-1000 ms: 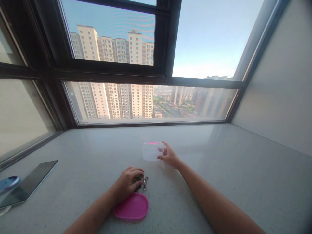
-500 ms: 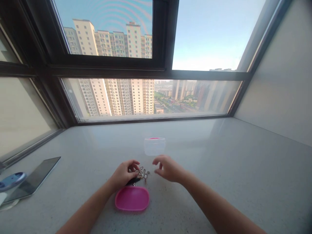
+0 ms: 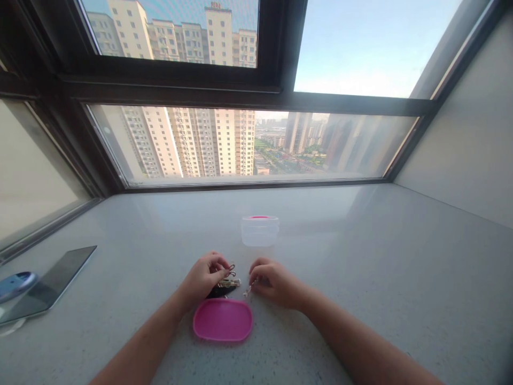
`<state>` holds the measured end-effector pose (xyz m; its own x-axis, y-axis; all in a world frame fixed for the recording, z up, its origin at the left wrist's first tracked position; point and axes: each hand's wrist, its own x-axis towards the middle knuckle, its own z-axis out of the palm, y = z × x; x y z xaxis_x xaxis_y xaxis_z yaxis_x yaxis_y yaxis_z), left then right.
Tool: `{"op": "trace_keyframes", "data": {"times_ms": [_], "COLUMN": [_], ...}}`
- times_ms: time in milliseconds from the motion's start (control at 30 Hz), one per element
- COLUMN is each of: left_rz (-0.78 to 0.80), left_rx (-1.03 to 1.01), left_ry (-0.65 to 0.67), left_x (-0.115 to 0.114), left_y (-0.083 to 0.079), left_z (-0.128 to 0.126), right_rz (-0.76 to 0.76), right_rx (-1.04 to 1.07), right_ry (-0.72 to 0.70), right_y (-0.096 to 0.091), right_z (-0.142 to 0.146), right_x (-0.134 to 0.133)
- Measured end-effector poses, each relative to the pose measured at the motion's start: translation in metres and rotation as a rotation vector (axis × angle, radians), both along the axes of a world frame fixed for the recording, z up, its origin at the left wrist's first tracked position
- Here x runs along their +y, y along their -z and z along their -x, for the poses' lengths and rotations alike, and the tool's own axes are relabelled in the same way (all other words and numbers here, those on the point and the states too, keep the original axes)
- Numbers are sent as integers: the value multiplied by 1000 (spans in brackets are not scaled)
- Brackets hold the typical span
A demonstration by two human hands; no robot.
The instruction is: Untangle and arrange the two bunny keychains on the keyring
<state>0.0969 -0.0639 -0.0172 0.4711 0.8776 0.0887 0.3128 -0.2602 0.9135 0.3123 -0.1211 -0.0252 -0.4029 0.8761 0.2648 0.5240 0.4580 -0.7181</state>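
Observation:
My left hand (image 3: pixel 203 279) is closed, thumb and fingers pinching a small looped metal piece (image 3: pixel 231 269) that looks like bent wire. Beneath those fingers lie a gold-toned metal piece (image 3: pixel 229 283) and a flat black item (image 3: pixel 218 292), both partly covered. My right hand (image 3: pixel 276 282) is closed too, its fingertips on a small shiny silvery piece (image 3: pixel 247 292) whose exact kind is too small to make out. Just in front of the black item, nearer to me, sits a shallow pink tray (image 3: pixel 223 338) with rounded corners.
A clear plastic container (image 3: pixel 259 232) with a pink spot on top stands beyond my hands. At the left lie a dark flat tablet-like slab (image 3: pixel 60 280) and a blue rounded object (image 3: pixel 18 286). A dark window frame (image 3: pixel 256 185) borders the pale counter (image 3: pixel 380 256).
My right hand has come down and closed on the silvery piece, which lay by my left hand. My left hand has lifted the looped metal piece slightly. The view has tilted down.

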Motion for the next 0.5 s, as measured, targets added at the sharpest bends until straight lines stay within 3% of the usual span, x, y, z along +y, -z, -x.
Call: {"op": "trace_keyframes", "data": {"times_ms": [267, 400, 500], "left_rz": [122, 165, 192], "left_rx": [-177, -249, -277], "left_ry": [-21, -36, -11], "left_x": [-1, 0, 1], "left_y": [1, 1, 5], "left_z": [-4, -6, -8], "right_rz": [319, 382, 428], "right_rx": [333, 503, 602], "right_ry": [69, 147, 131], "right_y": [-4, -6, -7], "right_z": [8, 11, 12], "right_x": [5, 5, 5]}}
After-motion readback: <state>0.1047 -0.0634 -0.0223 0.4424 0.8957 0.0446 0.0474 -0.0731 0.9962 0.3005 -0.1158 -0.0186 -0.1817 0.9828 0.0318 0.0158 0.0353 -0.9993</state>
